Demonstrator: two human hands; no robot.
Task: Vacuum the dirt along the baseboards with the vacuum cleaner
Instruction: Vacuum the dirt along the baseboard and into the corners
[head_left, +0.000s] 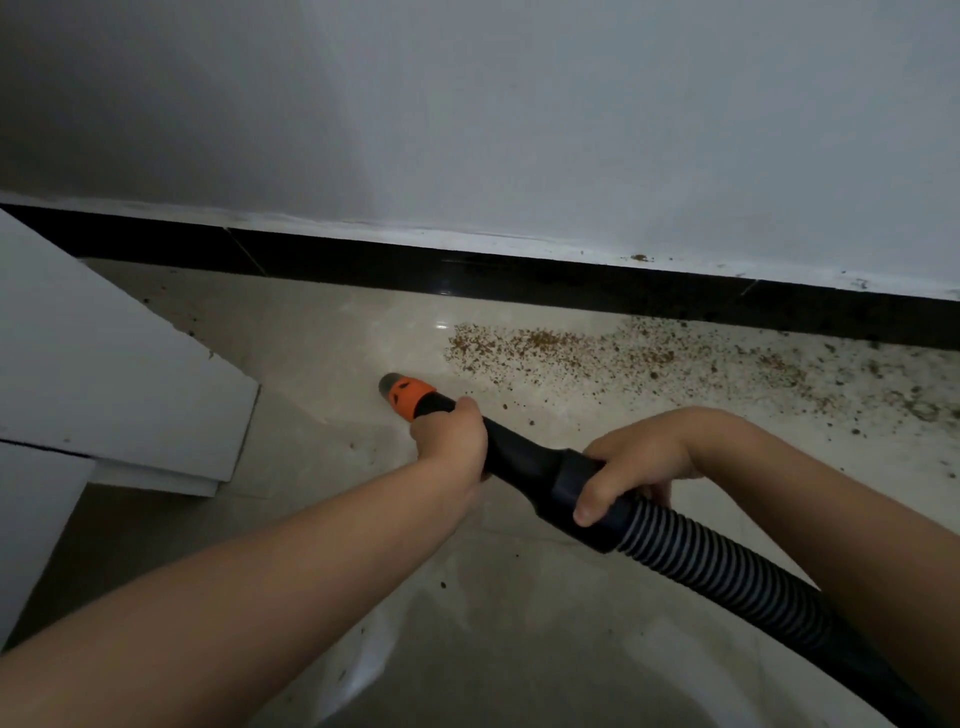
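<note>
Here both hands' fingers grip the vacuum wand (524, 462), white cabinet (104, 374) left, dirt (571, 353) right.

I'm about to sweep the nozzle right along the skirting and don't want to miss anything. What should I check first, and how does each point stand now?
1. Left hand grips the black tube behind the orange nozzle: ok.
2. Right hand holds the cuff where the ribbed hose joins: ok.
3. Nozzle tip on the dirt: not ok, it sits left of the patch.
4. Crumbs on the black baseboard top ledge: not ok, some remain at right.
5. Suction running: cannot tell.
</note>
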